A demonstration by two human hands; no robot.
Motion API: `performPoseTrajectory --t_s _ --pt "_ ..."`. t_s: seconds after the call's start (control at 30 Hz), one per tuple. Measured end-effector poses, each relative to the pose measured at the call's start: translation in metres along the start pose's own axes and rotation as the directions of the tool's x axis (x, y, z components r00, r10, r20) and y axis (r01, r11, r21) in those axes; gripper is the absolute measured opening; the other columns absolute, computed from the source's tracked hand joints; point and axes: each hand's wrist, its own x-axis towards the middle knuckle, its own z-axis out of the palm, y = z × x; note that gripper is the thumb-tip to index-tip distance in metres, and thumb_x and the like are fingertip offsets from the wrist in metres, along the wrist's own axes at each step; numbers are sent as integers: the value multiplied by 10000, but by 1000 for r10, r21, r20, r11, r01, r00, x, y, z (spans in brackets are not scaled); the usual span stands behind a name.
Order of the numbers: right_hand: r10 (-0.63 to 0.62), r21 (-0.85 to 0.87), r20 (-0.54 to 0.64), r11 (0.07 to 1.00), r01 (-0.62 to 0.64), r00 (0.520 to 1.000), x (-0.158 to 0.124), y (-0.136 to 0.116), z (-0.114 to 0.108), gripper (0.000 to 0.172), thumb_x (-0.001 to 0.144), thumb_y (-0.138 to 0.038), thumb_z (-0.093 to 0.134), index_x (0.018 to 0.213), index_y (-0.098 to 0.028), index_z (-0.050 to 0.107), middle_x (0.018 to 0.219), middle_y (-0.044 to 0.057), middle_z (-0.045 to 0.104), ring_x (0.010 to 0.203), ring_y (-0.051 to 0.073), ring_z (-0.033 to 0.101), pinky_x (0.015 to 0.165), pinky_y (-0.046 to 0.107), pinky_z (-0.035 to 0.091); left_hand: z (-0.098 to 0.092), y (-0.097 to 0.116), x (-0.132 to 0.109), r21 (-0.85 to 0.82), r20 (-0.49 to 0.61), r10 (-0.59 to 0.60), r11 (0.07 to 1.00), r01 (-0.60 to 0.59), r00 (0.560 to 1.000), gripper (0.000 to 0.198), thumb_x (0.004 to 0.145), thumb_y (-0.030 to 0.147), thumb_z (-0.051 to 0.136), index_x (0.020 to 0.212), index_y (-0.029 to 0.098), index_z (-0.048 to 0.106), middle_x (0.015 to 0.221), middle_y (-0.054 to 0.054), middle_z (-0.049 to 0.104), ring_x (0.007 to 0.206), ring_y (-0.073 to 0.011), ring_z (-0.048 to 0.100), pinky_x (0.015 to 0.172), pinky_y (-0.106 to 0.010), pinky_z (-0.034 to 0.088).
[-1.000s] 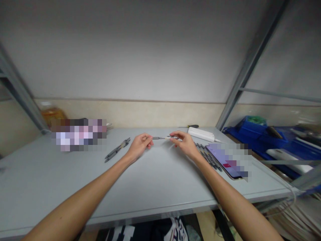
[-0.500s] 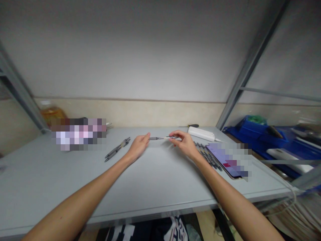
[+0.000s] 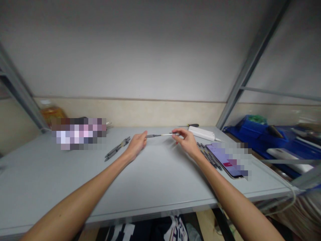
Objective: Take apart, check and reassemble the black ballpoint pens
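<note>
L hand (image 3: 136, 144) pinches dark end of pen (image 3: 160, 135) | R hand (image 3: 187, 142) pinches other end | pen level, just above table (image 3: 150, 180) | judged light, thin, stiff, smooth: fingertip grip at ends | spare pens (image 3: 117, 149) to L, pen row (image 3: 208, 155) to R beside phone (image 3: 225, 160)

pen (image 3: 160, 135): dark grey at its left end, whitish towards the right. surface (image 3: 150, 180): plain pale grey. loose pens (image 3: 117, 149): dark grey. pen row (image 3: 209, 155): blackish grey. device (image 3: 202, 134): white. screwdriver (image 3: 192, 126): black handle with a touch of yellow. bins (image 3: 250, 129): bright blue, with something green (image 3: 255, 119) inside. bottle (image 3: 51, 113): amber. wall (image 3: 150, 60): off-white above a cream band.
</note>
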Motion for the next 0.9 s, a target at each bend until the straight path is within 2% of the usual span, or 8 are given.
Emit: performPoseTrajectory --t_s 0.2,0.37,0.63,0.9 --pt "30 65 -115 998 -22 993 5 7 -2 277 645 -347 644 847 -158 650 857 72 640 668 154 544 459 240 464 -1 0 1 -6 -31 -8 1000 8 999 492 801 543 370 445 206 325 390 49 313 381 -81 285 426 -238 225" --pt "46 77 -182 996 -32 982 8 14 -6 261 644 -334 631 833 -156 656 768 50 627 567 124 504 473 260 466 -2 -2 3 -34 -54 3 999 -5 999 477 804 531 381 460 206 320 395 58 297 389 -80 286 440 -234 244" --pt "68 96 -165 994 -53 984 5 7 -4 238 636 -307 634 812 -148 662 736 39 616 512 103 486 483 261 457 -2 -1 3 -34 -59 2 999 -4 998 480 794 543 383 458 207 314 401 59 298 391 -79 287 447 -237 252" --pt "67 91 -137 994 -54 988 5 10 -4 278 626 -345 659 823 -150 667 834 71 647 619 142 536 486 264 478 -1 -1 2 -31 -56 -2 1000 0 998 468 794 536 385 469 207 317 399 61 298 394 -80 284 448 -238 246"
